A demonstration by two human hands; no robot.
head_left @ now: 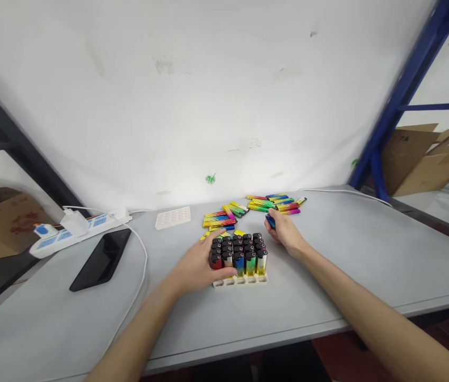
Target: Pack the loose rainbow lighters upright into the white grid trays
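Note:
Black-topped lighters with shiny coloured bodies stand upright in rows in a white tray; its front row of holes has no lighters. My left hand grips the left side of this group, thumb across the front lighters and fingers round the back corner. Just beyond the group's right side, my right hand is closed on a dark blue lighter, largely covered by the fingers. Behind the tray lie loose lighters, and more loose lighters are piled by the wall.
Another white tray lies flat at the back left. A black phone, a power strip with plugs and a white cable occupy the left of the grey table. Cardboard boxes stand beyond the blue frame.

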